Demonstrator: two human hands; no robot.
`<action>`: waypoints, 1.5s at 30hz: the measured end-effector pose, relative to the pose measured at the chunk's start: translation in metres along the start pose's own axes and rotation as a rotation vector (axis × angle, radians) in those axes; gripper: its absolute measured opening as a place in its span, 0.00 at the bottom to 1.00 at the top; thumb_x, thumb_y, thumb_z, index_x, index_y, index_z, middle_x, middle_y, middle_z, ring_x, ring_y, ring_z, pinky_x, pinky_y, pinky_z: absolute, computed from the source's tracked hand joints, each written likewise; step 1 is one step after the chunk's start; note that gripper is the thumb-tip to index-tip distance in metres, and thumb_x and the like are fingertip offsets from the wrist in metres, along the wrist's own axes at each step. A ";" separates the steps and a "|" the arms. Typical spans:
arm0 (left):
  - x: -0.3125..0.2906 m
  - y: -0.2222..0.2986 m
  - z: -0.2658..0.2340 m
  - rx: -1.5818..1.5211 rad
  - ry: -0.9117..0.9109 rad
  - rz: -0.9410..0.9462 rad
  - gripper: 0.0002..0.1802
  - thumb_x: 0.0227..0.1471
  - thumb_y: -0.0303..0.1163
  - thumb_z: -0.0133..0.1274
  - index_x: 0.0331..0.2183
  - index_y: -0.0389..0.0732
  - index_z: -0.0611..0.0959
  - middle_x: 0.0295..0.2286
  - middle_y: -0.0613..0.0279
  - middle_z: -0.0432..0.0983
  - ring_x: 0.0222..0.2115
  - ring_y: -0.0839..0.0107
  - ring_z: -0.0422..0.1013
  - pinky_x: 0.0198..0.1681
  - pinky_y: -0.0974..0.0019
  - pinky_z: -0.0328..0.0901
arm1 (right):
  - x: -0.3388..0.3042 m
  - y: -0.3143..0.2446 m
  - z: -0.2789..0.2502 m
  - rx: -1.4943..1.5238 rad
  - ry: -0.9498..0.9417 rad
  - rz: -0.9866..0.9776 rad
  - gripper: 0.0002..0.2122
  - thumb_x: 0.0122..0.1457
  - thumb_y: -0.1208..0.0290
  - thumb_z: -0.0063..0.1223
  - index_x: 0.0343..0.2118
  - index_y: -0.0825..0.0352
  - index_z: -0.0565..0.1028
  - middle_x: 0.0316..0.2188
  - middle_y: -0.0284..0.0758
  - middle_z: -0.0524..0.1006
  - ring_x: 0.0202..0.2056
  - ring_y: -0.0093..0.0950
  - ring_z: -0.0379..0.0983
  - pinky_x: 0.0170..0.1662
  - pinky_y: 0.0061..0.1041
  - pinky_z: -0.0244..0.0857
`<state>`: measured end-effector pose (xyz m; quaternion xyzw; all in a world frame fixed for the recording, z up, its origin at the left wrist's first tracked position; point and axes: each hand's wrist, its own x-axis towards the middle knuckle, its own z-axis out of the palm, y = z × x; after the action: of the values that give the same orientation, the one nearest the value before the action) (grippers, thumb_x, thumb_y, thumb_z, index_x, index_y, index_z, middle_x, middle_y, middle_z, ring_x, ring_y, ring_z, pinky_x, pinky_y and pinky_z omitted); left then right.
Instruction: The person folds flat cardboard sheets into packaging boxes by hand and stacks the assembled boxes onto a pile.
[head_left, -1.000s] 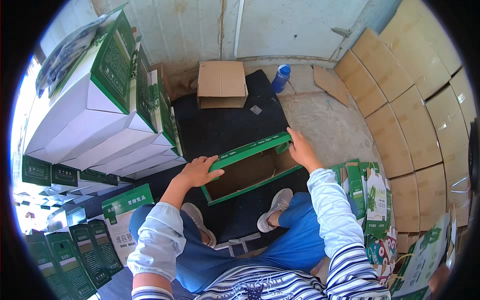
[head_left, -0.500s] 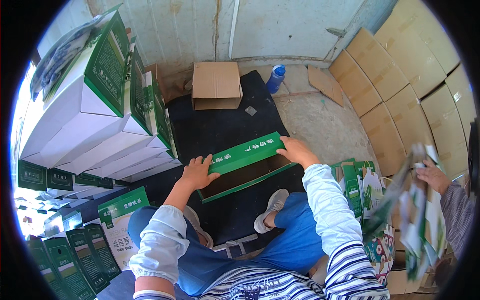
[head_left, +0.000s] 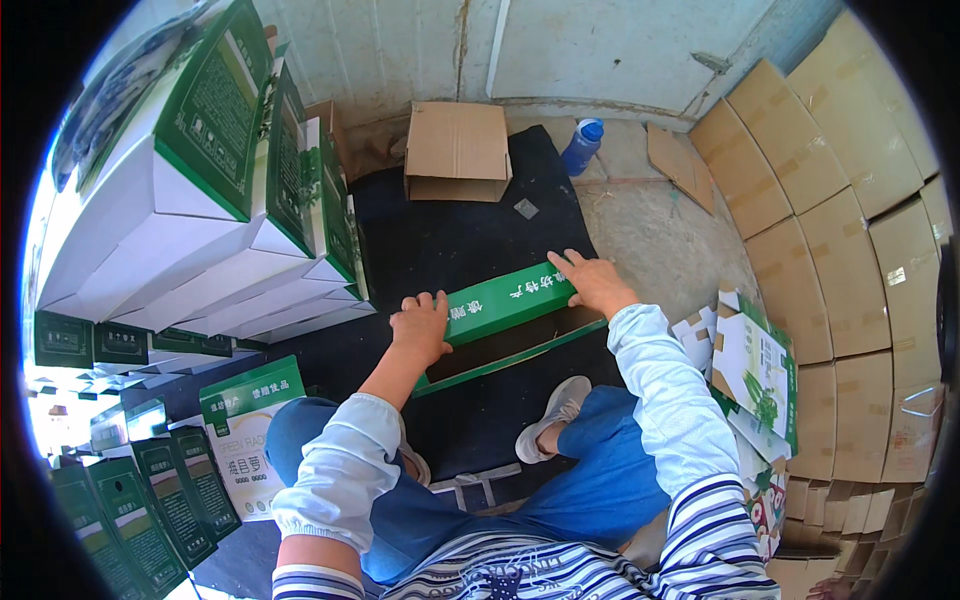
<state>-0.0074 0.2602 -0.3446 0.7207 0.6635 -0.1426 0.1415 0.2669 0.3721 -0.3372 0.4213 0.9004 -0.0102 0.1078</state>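
A long green carton box with white lettering lies across the black mat in front of me, its brown inside partly showing. My left hand is wrapped over its left end, fingers on the upper edge and thumb on the near side. My right hand grips the right end, index finger along the top corner and thumb lower down on the green panel. The box's far side is hidden.
Green-and-white cartons are piled at left, with smaller ones below. A brown box and blue bottle stand ahead. Flattened printed cartons lie at right, before stacked brown boxes. Another person's hand shows lower right.
The other person's arm has dropped toward the lower right corner, and the loose cartons it held now lie in a pile beside me. My hands stay on the green box, gripping slightly differently.
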 end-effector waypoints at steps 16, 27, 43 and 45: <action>-0.005 -0.082 -0.026 -0.370 0.009 0.081 0.47 0.31 0.53 0.64 0.50 0.40 0.67 0.43 0.46 0.67 0.45 0.51 0.66 0.47 0.57 0.63 | 0.011 -0.005 0.013 0.005 -0.017 0.009 0.37 0.34 0.71 0.68 0.51 0.65 0.61 0.45 0.41 0.67 0.38 0.37 0.73 0.37 0.31 0.69; -0.027 -0.049 0.028 -0.315 -0.083 -0.082 0.64 0.34 0.54 0.63 0.60 0.47 0.38 0.38 0.37 0.69 0.38 0.47 0.71 0.41 0.53 0.67 | 0.007 -0.012 0.012 0.042 -0.016 0.021 0.39 0.34 0.72 0.68 0.53 0.64 0.60 0.51 0.43 0.64 0.43 0.38 0.71 0.43 0.32 0.67; -0.021 -0.034 0.054 -0.448 -0.002 -0.195 0.59 0.40 0.52 0.59 0.60 0.52 0.35 0.32 0.42 0.73 0.31 0.50 0.74 0.35 0.54 0.69 | 0.010 -0.015 0.005 0.031 -0.062 0.036 0.37 0.34 0.70 0.67 0.52 0.63 0.61 0.52 0.42 0.64 0.43 0.39 0.71 0.42 0.33 0.67; -0.024 -0.038 0.060 -0.423 0.016 -0.202 0.60 0.41 0.54 0.58 0.60 0.49 0.34 0.29 0.42 0.74 0.29 0.49 0.74 0.33 0.54 0.69 | 0.008 -0.012 0.001 0.034 -0.083 0.044 0.36 0.36 0.69 0.66 0.51 0.63 0.61 0.53 0.41 0.63 0.44 0.39 0.70 0.44 0.33 0.66</action>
<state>-0.0479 0.2179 -0.3914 0.6061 0.7484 -0.0080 0.2694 0.2529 0.3697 -0.3409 0.4420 0.8854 -0.0408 0.1381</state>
